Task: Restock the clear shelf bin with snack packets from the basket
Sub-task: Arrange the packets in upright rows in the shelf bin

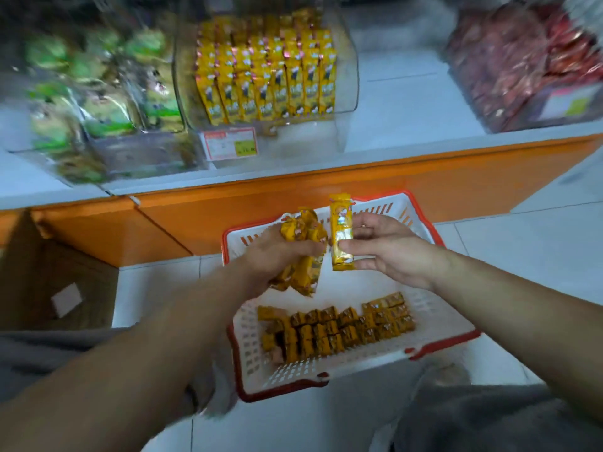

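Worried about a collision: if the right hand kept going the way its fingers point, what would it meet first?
Probably the bunch of yellow snack packets gripped in the left hand, just beyond the single yellow packet the right hand pinches; depth is unclear.

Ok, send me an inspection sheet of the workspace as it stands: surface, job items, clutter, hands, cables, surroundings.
Surface: white tiled floor; white shelf with an orange front.
Job's things: clear bin on the shelf holds upright rows of shelf packets; red-rimmed white basket on the floor holds basket packets.
Clutter: open cardboard box left of the basket.
Hands: left hand grips a bunch of packets; right hand pinches a single packet upright, over the basket.
Cables: nothing seen.
Surroundings: neighbouring bins with green packs and red packs; price tag. The view is blurred.
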